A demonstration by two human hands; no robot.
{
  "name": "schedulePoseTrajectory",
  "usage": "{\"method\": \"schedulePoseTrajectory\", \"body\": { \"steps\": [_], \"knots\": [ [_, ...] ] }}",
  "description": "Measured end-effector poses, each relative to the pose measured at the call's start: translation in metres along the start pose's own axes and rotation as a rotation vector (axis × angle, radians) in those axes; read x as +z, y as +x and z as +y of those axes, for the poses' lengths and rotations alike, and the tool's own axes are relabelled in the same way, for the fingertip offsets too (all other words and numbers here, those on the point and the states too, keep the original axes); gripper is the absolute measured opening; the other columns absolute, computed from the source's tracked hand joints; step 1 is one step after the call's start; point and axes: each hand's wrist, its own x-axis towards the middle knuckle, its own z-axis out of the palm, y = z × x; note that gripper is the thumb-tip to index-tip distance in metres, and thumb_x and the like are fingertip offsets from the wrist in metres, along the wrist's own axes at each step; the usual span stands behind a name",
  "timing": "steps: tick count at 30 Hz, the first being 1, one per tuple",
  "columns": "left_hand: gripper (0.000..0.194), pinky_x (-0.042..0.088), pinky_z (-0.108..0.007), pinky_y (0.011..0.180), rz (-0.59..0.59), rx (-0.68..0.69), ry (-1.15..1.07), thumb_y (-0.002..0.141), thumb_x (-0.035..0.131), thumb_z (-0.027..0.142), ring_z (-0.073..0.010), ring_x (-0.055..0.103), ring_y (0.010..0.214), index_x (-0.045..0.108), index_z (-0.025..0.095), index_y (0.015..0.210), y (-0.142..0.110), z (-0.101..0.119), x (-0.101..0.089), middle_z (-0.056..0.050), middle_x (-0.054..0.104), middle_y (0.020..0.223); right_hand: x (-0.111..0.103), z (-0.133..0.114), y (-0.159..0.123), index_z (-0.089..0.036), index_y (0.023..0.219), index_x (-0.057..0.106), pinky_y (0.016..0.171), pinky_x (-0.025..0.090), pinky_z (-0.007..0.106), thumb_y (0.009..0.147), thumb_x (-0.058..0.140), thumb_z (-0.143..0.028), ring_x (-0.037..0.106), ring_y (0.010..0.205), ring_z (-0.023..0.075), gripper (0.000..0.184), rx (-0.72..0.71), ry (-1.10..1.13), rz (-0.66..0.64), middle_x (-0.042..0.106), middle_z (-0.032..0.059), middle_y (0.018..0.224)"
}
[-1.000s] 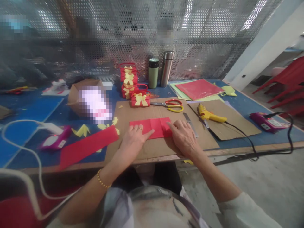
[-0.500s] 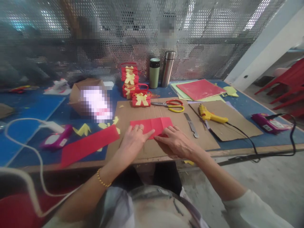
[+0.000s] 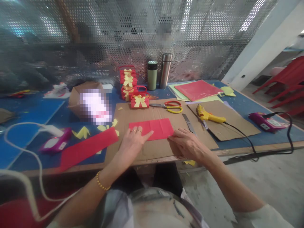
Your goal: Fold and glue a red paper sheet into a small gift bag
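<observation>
A folded red paper [image 3: 160,128] with upright crease lines lies on a brown cardboard sheet [image 3: 144,150]. My left hand [image 3: 133,139] presses on its left part, fingers flat and the thumb stretched to the right. At the lower right corner of the paper, my right hand [image 3: 186,142] has its fingers closed together on the edge. A long red paper strip [image 3: 89,147] lies to the left of my left hand. Just beyond my right hand is a metal blade [image 3: 188,122], its near end covered by the hand.
Several small red paper bags [image 3: 139,100] with yellow bows stand behind. Nearby are scissors [image 3: 174,107], a yellow glue gun [image 3: 210,115], a green tumbler [image 3: 152,76], a steel flask [image 3: 166,71], red sheets [image 3: 199,89] and purple power blocks [image 3: 267,122]. Cables hang over the table's front edge.
My right hand has slid right along the paper's near edge, from near its middle to the right corner, now covering part of the blade. My left hand stays on the paper.
</observation>
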Motion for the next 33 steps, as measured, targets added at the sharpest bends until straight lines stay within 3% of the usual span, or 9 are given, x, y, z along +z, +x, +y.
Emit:
{"method": "schedulePoseTrajectory", "body": {
  "steps": [6,11,16,20,25,30,33],
  "knots": [
    [0.067,0.048,-0.039,0.086,-0.018,0.016,0.043,0.094,0.041,-0.003,-0.0275,0.063,0.107,0.052,0.036,0.148,0.002,0.0,-0.001,-0.014,0.065,0.115,-0.002,0.007,-0.009,-0.017,0.094,0.072,0.076,0.037,0.032,0.096,0.046,-0.008,0.053,0.082,0.0201,0.028,-0.015,-0.032,0.078,0.066,0.0084,0.087],
    [0.063,0.047,-0.039,0.085,-0.018,0.024,0.028,0.095,0.042,0.001,-0.0287,0.063,0.106,0.054,0.035,0.147,0.003,-0.001,-0.002,-0.015,0.064,0.115,-0.004,0.003,-0.006,-0.016,0.089,0.069,0.075,0.036,0.033,0.096,0.048,-0.011,0.051,0.078,0.0197,0.023,-0.035,-0.096,0.071,0.062,0.0075,0.081],
    [0.042,0.047,-0.042,0.088,0.014,0.048,-0.098,0.094,0.048,0.008,-0.0308,0.06,0.108,0.066,0.017,0.131,0.012,0.008,-0.006,-0.019,0.064,0.115,-0.009,-0.003,0.002,-0.016,0.088,0.07,0.073,0.03,0.034,0.093,0.052,-0.013,0.05,0.078,0.0194,0.019,-0.016,-0.157,0.05,0.06,0.007,0.08],
    [0.035,0.049,-0.042,0.09,0.008,0.001,-0.192,0.091,0.044,0.003,-0.0306,0.06,0.106,0.067,0.004,0.118,0.019,0.023,-0.005,-0.022,0.064,0.112,-0.013,-0.011,0.007,-0.015,0.082,0.067,0.073,0.027,0.035,0.093,0.055,-0.014,0.05,0.078,0.0188,0.016,0.024,-0.196,-0.001,0.061,0.0077,0.083],
    [0.037,0.05,-0.04,0.092,-0.071,-0.124,-0.227,0.096,0.04,0.006,-0.0297,0.064,0.106,0.064,0.006,0.124,0.019,0.034,-0.005,-0.018,0.067,0.107,-0.017,-0.015,0.011,-0.014,0.081,0.067,0.077,0.03,0.035,0.088,0.061,-0.015,0.051,0.081,0.0205,0.009,0.057,-0.226,-0.087,0.064,0.0101,0.089],
    [0.028,0.053,-0.038,0.081,-0.17,-0.248,-0.296,0.104,0.044,0.029,-0.0299,0.07,0.1,0.065,0.012,0.113,0.026,0.043,-0.02,-0.018,0.072,0.105,-0.019,-0.007,0.014,-0.014,0.084,0.07,0.078,0.033,0.033,0.091,0.056,-0.013,0.055,0.085,0.0204,0.016,0.05,-0.128,-0.094,0.066,0.0111,0.091],
    [0.027,0.053,-0.037,0.074,-0.213,-0.292,-0.314,0.103,0.047,0.034,-0.0318,0.072,0.099,0.061,0.013,0.113,0.037,0.05,-0.029,-0.018,0.074,0.103,-0.021,-0.006,0.016,-0.015,0.082,0.071,0.075,0.033,0.032,0.091,0.052,-0.012,0.056,0.081,0.0189,0.021,0.103,-0.087,-0.108,0.066,0.0098,0.086]
  ]
}}
